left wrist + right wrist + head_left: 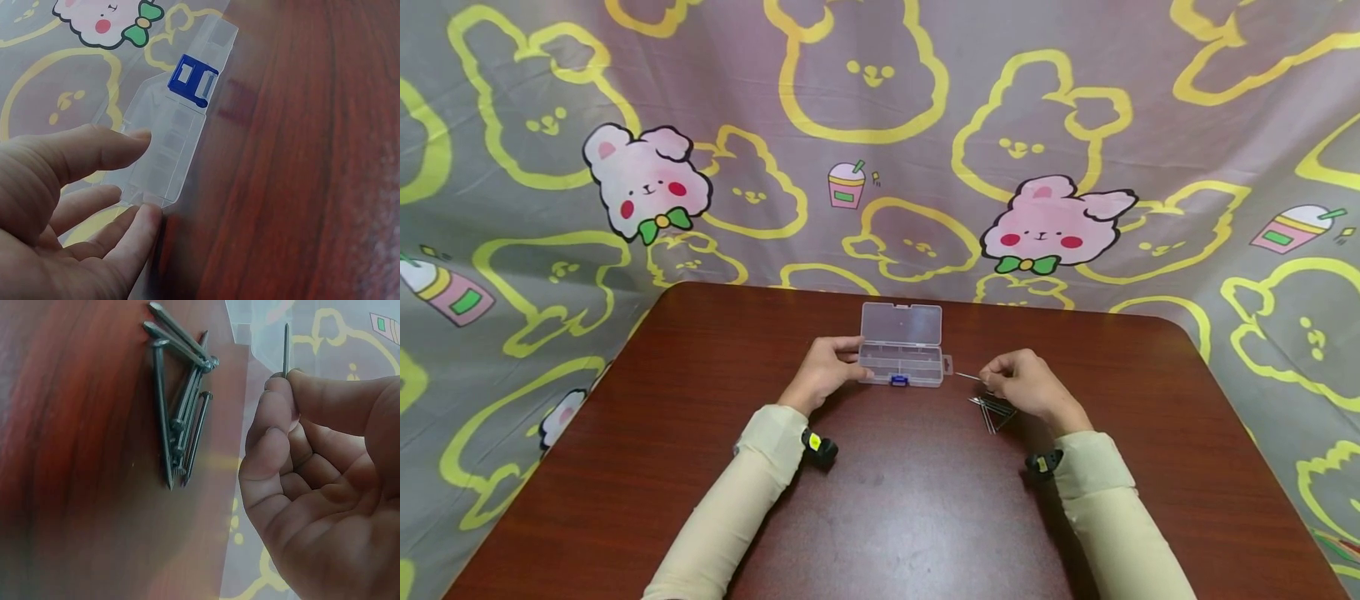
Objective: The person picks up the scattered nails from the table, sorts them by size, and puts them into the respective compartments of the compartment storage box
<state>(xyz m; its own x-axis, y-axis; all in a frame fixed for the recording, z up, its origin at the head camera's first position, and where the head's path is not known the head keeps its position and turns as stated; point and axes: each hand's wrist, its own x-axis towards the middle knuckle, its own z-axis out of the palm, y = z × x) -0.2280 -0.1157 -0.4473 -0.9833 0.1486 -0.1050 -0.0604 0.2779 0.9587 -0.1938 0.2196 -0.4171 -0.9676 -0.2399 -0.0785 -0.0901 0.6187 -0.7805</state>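
A clear plastic compartment box [917, 372] stands on the table with its lid [901, 323] raised at the back and a blue latch [898, 380] on its front. My left hand [820, 371] holds the box's left end, thumb at the front corner and fingers along the end. Just right of the box, my right hand [1028, 383] pinches a nail [286, 350] between thumb and fingertips; its point sticks out toward the box. Below that hand lies a small pile of dark metal nails [161, 406], crossing one another.
The reddish-brown wooden table [895, 517] carries the box and nails near its far side. A patterned curtain [917, 167] hangs behind its far edge and along both sides. A hanging tab [948, 365] juts from the box's right end.
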